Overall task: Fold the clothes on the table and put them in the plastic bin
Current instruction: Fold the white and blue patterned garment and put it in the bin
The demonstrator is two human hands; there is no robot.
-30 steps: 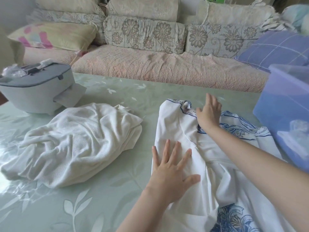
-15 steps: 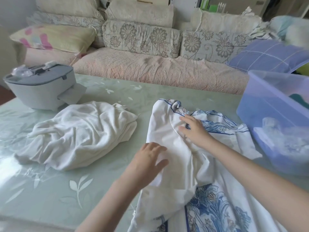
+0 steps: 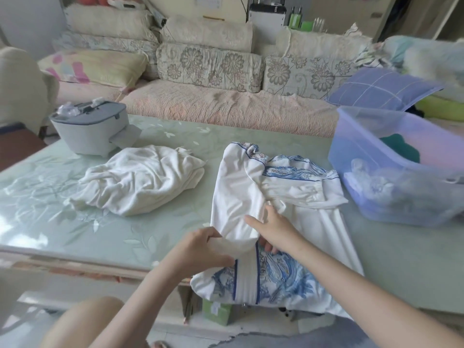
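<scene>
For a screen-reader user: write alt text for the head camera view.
The left hand and right hand grip a folded edge of a white garment with blue print at the near edge of a green table. A crumpled white cloth lies to its left and a purple plastic bin to its right, with a sofa behind.

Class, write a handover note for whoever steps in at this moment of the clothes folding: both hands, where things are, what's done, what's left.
Left hand grips the near fold of the white-and-blue printed garment; right hand pinches the same fold from the right.
The garment lies mid-table, printed end hanging over the near edge. The crumpled white garment lies left of it. The plastic bin stands on the table at right, dark green fabric inside.
Done: printed garment partly folded.
Left: finish folding it, bin it, then fold and bin the white one.
</scene>
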